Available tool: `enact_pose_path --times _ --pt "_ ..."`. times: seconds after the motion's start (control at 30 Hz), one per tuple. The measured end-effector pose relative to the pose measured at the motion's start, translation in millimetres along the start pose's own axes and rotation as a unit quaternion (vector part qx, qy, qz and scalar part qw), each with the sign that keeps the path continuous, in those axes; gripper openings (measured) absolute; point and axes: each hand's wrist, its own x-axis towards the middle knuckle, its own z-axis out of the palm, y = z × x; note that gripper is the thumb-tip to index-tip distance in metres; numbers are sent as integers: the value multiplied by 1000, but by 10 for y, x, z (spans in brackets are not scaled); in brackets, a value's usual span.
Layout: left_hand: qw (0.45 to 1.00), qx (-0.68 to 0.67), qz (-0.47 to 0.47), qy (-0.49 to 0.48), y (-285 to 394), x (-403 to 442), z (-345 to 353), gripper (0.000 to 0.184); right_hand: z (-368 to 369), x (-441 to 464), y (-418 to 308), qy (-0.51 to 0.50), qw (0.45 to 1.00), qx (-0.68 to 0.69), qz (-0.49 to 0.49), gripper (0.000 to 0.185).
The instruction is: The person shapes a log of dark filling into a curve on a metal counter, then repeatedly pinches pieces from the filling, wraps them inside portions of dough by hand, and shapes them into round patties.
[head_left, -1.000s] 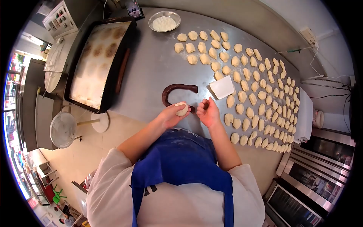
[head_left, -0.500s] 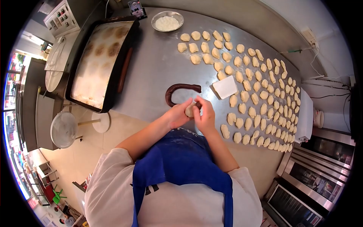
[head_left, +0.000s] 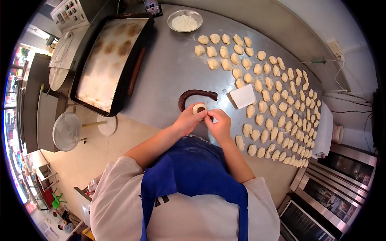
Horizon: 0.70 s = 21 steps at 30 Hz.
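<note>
My left hand (head_left: pixel 188 121) cups a small round piece of dough (head_left: pixel 196 107), with a dark filling (head_left: pixel 201 109) showing in its middle. Thumb and fingers of my right hand (head_left: pixel 219 123) are pinched together at the dough's right side, where a bit of dark filling shows between them. Just beyond my hands a curved dark brown rope of filling (head_left: pixel 193 92) lies on the metal table (head_left: pixel 161 68). To its right, a white rectangular scraper (head_left: pixel 243 96) rests beside the rows of dough pieces (head_left: pixel 276 97).
At the back stands a metal bowl of white flour (head_left: pixel 184 22). A large black baking pan (head_left: pixel 110 64) sits at the left, with a brown rolling pin (head_left: pixel 136 71) along its side. A phone (head_left: pixel 152 7) is propped at the back edge. Ovens (head_left: pixel 333 188) stand at lower right.
The dough in my left hand has turned its opening upward, so the dark filling inside shows. My right fingers have shifted down and right. The whole view has moved slightly.
</note>
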Motion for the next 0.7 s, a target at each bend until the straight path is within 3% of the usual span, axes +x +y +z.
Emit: enact_pose_path --times 0.07,0.1,0.17,0.2,0.23,0.27,0.33,0.43,0.53,0.57,0.7 --pt "1000 -8 -25 -2 -43 52 -110 33 -11 -43 132 -31 973 143 181 16" --pt "999 -23 -33 8 -69 78 -174 33 30 -79 379 -14 920 272 283 18" --pt "997 -52 -46 24 -90 128 -278 35 98 -155 670 0 985 32 171 17" --pt "995 -75 -59 21 -46 119 -280 34 130 -186 807 10 990 -89 106 17" --pt "993 -96 -72 18 1 85 -268 33 137 -299 955 -67 982 -177 4 18" --pt "990 -117 -83 13 42 66 -261 33 196 -397 1062 -105 977 -174 -61 18" --pt "994 -88 -58 38 76 42 -212 25 171 -409 940 -88 969 -197 -116 23" --pt "986 -128 -101 19 277 -67 -96 28 143 -141 359 32 988 -122 -84 26" --pt "981 -151 -101 -74 126 -22 -37 29 193 141 162 -34 991 95 -86 30" --pt "980 -158 -92 -84 92 -25 28 28 190 136 191 -108 979 165 44 32" --pt "996 -58 -27 -62 148 -148 202 33 188 225 58 -42 992 35 -110 28"
